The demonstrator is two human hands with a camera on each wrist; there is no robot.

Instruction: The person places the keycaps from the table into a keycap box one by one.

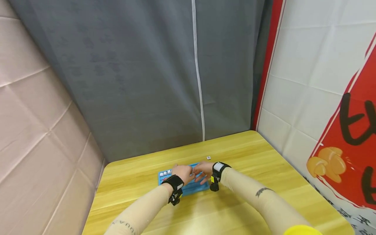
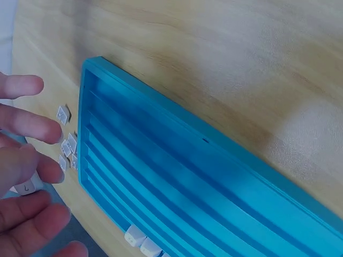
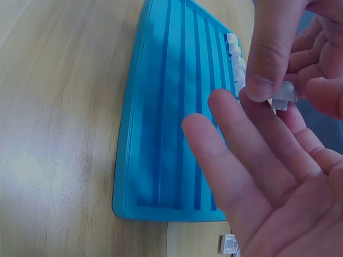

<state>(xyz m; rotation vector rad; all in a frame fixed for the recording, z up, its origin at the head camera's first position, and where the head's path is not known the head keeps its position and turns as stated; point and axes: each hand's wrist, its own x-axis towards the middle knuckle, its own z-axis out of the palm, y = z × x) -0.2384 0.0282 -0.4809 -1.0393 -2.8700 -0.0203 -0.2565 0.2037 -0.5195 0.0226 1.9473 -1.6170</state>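
Observation:
A blue ridged tray [image 1: 195, 188] lies on the table beneath both hands. White keycaps [image 3: 234, 49] sit in a row along its far edge. Above the tray's far side, my left hand [image 1: 182, 173] and right hand [image 1: 203, 167] meet at the fingertips. Between them is one white keycap [image 3: 284, 95], marked with a dark character in the left wrist view. Fingers of both hands pinch it. The right hand's other fingers [image 3: 230, 155] stretch out over the tray's ridges. How each left finger touches the keycap is partly hidden.
Several loose keycaps [image 2: 68, 145] lie on the wooden table [image 1: 241, 153] past the tray's right end, and another keycap [image 1: 209, 158] shows there in the head view. A grey curtain [image 1: 141, 81] hangs behind the table; white panels [image 1: 302, 65] stand at the right.

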